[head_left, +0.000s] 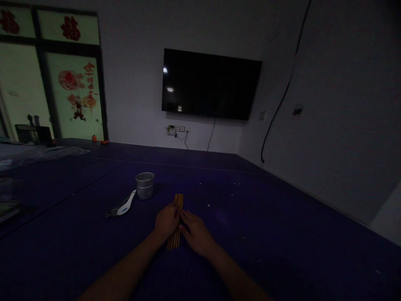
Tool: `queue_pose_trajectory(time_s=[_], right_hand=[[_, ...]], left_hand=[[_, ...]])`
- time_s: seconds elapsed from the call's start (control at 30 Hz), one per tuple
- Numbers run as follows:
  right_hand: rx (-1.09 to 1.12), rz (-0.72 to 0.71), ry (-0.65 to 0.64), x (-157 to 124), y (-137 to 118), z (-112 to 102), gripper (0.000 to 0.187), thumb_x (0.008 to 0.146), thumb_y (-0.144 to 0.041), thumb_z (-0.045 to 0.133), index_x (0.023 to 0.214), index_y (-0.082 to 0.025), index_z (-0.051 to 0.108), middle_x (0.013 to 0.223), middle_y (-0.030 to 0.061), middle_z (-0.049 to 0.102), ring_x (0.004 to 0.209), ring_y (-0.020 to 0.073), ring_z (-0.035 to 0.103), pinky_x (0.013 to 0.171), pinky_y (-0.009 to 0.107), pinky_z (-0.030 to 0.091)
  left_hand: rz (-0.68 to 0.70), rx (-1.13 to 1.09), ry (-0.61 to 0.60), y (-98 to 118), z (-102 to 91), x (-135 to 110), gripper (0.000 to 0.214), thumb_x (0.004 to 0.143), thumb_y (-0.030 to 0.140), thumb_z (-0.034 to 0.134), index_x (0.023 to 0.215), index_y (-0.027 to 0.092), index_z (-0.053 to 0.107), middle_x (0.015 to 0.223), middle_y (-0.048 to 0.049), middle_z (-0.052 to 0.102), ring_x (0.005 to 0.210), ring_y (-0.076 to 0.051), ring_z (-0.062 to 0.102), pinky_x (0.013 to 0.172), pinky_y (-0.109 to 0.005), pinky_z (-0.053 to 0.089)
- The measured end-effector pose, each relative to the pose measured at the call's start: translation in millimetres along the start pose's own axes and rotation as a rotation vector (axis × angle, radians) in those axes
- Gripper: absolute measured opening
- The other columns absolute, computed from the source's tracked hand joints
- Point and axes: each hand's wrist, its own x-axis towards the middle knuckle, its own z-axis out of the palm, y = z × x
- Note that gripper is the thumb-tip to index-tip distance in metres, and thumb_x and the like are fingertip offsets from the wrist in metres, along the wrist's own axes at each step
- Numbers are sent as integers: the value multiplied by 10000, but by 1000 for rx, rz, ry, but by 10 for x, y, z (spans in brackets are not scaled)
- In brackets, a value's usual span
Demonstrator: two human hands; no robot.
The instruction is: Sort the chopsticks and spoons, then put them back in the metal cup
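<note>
Both hands are down on a bundle of thin brown sticks, chopsticks by the look of them (174, 241), lying on the purple surface (238, 259) at the near middle of the scene. As for progress, I'd call it partly there: the sticks already sit side by side, running roughly near to far, but the near ends look a bit fanned out and uneven, so the bunch doesn't seem fully squared up. Couldn't give you a count, it's too dark and the hands cover the middle.

Left hand (167, 221) lies across the bundle, fingers bent over the top. Can't tell if it's actually gripping or just resting, since the fingertips are hidden. Right hand (198, 235) is loosely spread, thumb apart from the fingers, with its tips up against the right side of the bundle, right by the left hand.

Off to the left and a little farther back there's a silver metal cup (145, 188), standing upright, and just beside it a white spoon (125, 205) next to some dark thing (112, 212) I can't make out. Neither hand's touching those.
</note>
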Motion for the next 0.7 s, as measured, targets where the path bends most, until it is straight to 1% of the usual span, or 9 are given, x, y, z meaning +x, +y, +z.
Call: queue_pose_trajectory(time_s=[0.1,0.17,0.27,0.33,0.37,0.43,0.53,0.6,0.7], right_hand=[[7,18,82,14,-24,-60,486,933,-372,322,1327,-134,475,1336,128,510,1245,239,441,1024,384,331],[-10,54,145,18,-37,-130,449,944,-366,300,1235,-153,567,1216,118,605,1131,218,539,957,335,380],[-123,169,204,-4,-43,-250,483,961,-390,260,913,-188,696,896,84,699,844,185,639,746,267,423],[-225,256,241,-32,-40,-324,559,963,-433,241,709,-195,678,720,64,684,682,164,631,606,246,377],[-267,291,264,-45,-40,-356,584,962,-453,234,657,-196,661,669,58,674,632,155,620,558,242,341],[-321,336,316,-64,-43,-410,607,959,-477,225,626,-196,649,623,53,666,584,145,608,505,244,281],[-345,356,363,-68,-65,-458,614,959,-477,221,626,-196,653,603,52,664,556,140,602,480,247,240],[-345,350,362,-62,-87,-466,610,959,-471,230,616,-198,653,592,50,659,542,138,595,475,245,234],[-338,340,355,-56,-116,-460,595,959,-457,249,606,-201,655,594,49,659,534,133,587,477,239,239]], left_hand=[[-29,-11,62,-30,-80,24,296,926,250,360,1060,206,620,1122,-56,657,1016,-143,613,829,-219,434],[-58,8,105,-67,-167,35,309,932,284,344,979,202,638,1010,-47,681,933,-144,632,777,-222,436],[-104,45,205,-173,-323,37,325,926,323,342,908,199,642,940,-42,676,868,-154,629,728,-234,430],[-177,83,284,-291,-430,29,339,917,366,343,888,204,640,932,-48,675,879,-179,619,719,-252,432],[-205,108,308,-364,-481,23,345,911,382,346,871,208,641,933,-53,676,888,-192,612,726,-262,432],[-228,186,337,-527,-580,3,333,895,369,360,877,198,645,940,-78,678,923,-223,595,750,-288,428],[-277,319,337,-768,-709,-45,329,875,315,360,920,158,646,958,-118,672,957,-270,570,772,-330,422],[-359,324,318,-892,-776,-79,360,878,320,345,976,140,640,980,-131,665,959,-285,566,733,-333,430],[-470,284,265,-1000,-841,-111,385,877,366,357,1031,153,637,1030,-121,657,957,-297,563,670,-321,430]])
